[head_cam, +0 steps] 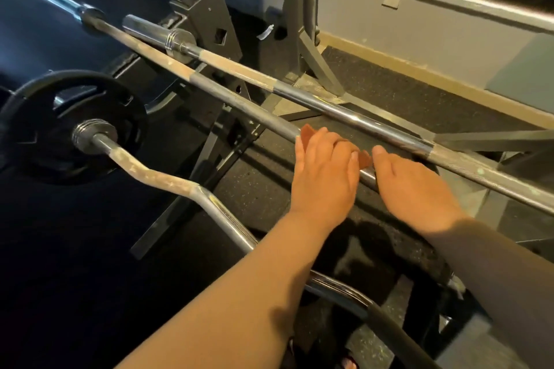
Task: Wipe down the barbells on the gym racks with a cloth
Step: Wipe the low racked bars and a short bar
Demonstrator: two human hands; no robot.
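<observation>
Orange cloth (307, 135) was pressed onto the middle barbell (239, 105) by the left hand (323, 171), fingers curled over it. The bar was gripped just beside it by the right hand (410, 189).

Orange-brown cloth (364, 157) bunched on middle barbell (227, 96), mostly covered. That straight grey bar runs diagonally, chalk-marked. Far barbell (344, 109) parallel, chromed. Near curl bar (168, 181) bent, black plate (36, 129) loaded.

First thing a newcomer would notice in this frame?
Both hands at centre on the middle barbell: the left hand presses an orange-brown cloth onto it, and the right hand rests on the bar beside it. At lower left, a curl bar carries a black weight plate.
</observation>
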